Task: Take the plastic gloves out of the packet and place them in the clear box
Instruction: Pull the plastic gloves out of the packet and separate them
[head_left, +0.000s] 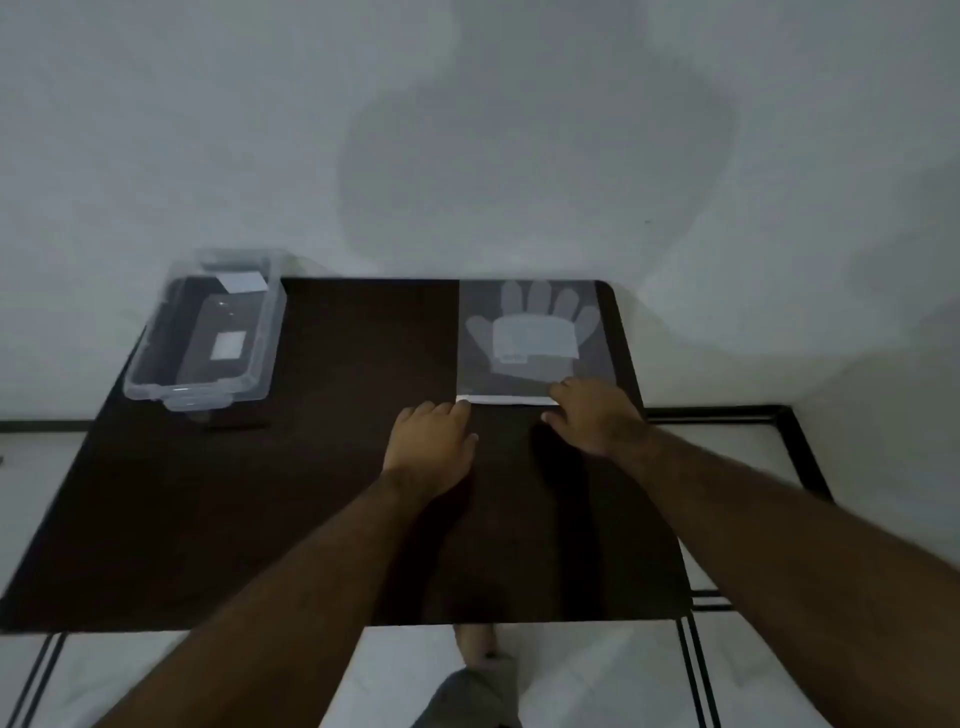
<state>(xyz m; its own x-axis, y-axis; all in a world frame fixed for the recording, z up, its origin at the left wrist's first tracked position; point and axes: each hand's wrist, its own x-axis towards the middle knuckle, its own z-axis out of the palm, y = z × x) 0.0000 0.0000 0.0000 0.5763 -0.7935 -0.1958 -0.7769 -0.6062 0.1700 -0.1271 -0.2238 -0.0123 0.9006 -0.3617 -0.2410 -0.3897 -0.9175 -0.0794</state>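
A flat clear packet (535, 338) lies at the far right of the dark table (322, 493), with pale plastic gloves (535, 332) and a white label showing through it. Its near edge has a white strip (506, 399). My left hand (431, 441) touches the left end of that strip with its fingertips. My right hand (592, 415) rests on the packet's near right corner, fingers pressed over the edge. The clear box (202, 338) stands open at the far left corner, apart from both hands.
The clear box carries white stickers on its bottom and far wall. A pale wall rises just behind the table. Black frame rails (795, 447) run on the floor to the right. My foot (478, 670) shows below the table's near edge.
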